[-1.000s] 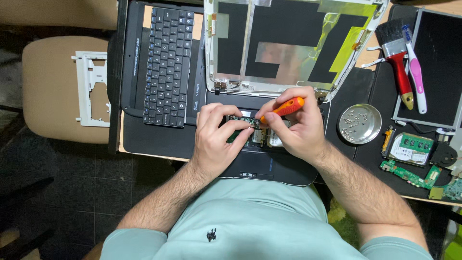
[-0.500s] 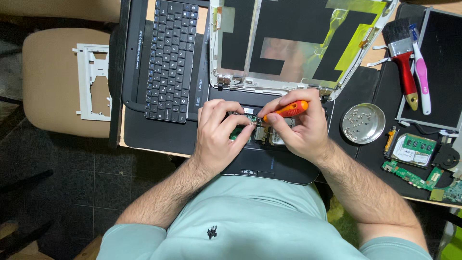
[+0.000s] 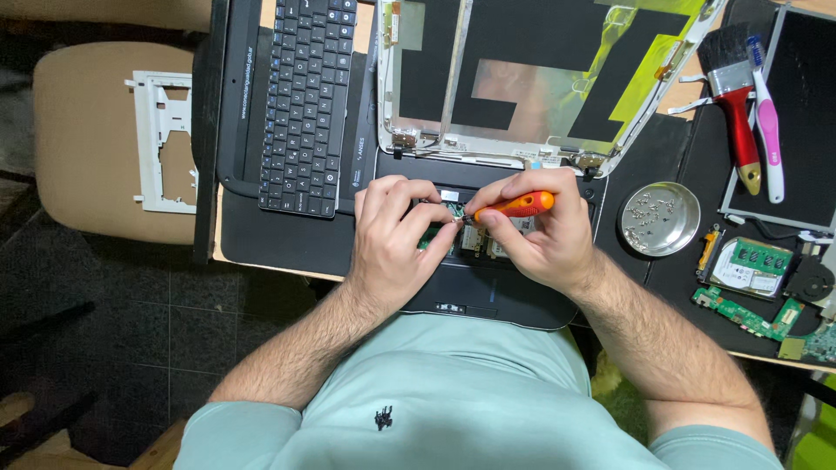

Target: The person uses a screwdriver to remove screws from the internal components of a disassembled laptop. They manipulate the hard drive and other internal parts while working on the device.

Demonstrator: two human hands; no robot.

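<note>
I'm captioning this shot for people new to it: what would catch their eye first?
The two hands at the centre: the right hand holds an orange screwdriver over a stripped laptop base, and the left hand rests beside its tip. Right of them sits a round metal dish of screws, with a red-handled brush above it.
</note>
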